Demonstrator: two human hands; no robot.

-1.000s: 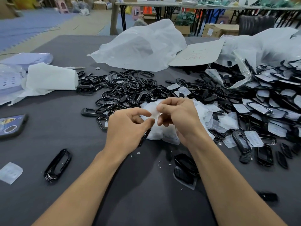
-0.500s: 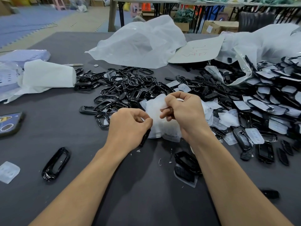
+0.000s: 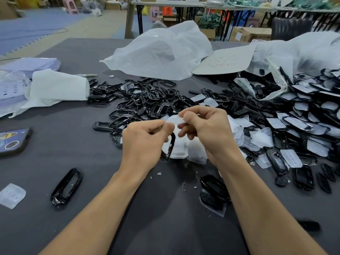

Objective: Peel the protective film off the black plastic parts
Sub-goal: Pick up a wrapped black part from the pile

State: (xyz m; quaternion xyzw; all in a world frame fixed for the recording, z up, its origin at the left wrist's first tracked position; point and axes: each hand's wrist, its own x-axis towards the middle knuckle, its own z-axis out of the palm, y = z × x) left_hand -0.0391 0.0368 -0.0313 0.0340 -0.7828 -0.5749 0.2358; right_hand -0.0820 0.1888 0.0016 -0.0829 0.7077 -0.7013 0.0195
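Hands a little higher than second ago; more of part edge shows now under left thumb. Left hand [image 3: 147,142]: fingers curled round part [image 3: 170,147], thumb pressing near its upper end. Part stands edge-on, long axis from thumb down toward my wrist. Film [image 3: 173,122] leaves upper end, goes up and right. Right hand [image 3: 207,129]: thumb and forefinger pinching film corner, other fingers curled, holding nothing. I judge pull must go to right, away from part, while left hand holds it back. Peeled film heap [image 3: 195,152] just behind hands.
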